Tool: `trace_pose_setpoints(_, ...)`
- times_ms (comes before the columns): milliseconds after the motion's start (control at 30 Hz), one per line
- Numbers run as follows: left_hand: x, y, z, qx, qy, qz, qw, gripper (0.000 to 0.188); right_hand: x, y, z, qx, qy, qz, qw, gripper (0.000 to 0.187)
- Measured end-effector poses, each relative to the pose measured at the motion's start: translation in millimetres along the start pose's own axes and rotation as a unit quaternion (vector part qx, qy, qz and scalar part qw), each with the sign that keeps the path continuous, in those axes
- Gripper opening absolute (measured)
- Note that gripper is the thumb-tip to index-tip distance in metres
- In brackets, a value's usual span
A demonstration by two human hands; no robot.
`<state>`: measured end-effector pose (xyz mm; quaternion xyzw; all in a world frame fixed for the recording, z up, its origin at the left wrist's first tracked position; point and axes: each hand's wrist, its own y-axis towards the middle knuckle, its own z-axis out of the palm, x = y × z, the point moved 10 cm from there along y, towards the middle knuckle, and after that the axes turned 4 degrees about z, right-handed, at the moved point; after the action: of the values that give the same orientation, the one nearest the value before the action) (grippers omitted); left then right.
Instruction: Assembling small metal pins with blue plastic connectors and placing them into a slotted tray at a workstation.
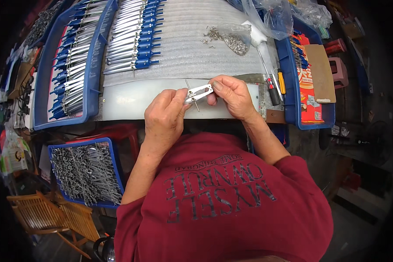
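Between my two hands, above the white board, is a small silver two-armed metal piece. It has a gap between its arms, round fastenings, and thin rods sticking out above and below. My left hand pinches its left end between thumb and fingers. My right hand grips the right end, with the thumb on top. My fingers hide both ends of the piece. Beyond the board, a row of silver tools with blue ends lies on a grey foam sheet.
Blue trays of similar tools stand left and right. Small screws lie partly in clear plastic on the foam. Screwdrivers with black-red and yellow handles lie at right. A lower blue bin holds many grey metal parts.
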<state>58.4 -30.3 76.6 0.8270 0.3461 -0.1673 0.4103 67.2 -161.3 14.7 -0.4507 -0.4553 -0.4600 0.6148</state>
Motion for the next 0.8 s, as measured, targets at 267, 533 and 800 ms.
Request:
trace_pose_setpoints(267, -1, 1, 7, 0.016, 0.008, 0.005, 1.000, 0.027, 0, 0, 1, -0.014, -0.031, 0.025, 0.999, 0.016)
trace_pose_setpoints(533, 0, 2, 13, 0.026, 0.015, 0.010, 0.999, 0.029, 1, -1, -6, -0.067, -0.062, 0.030, 0.995, 0.015)
trace_pose_setpoints(800, -1, 11, 21, 0.039, 0.013, 0.016, 0.999, 0.024, 0, 2, -15, -0.106, -0.067, 0.023, 0.992, 0.017)
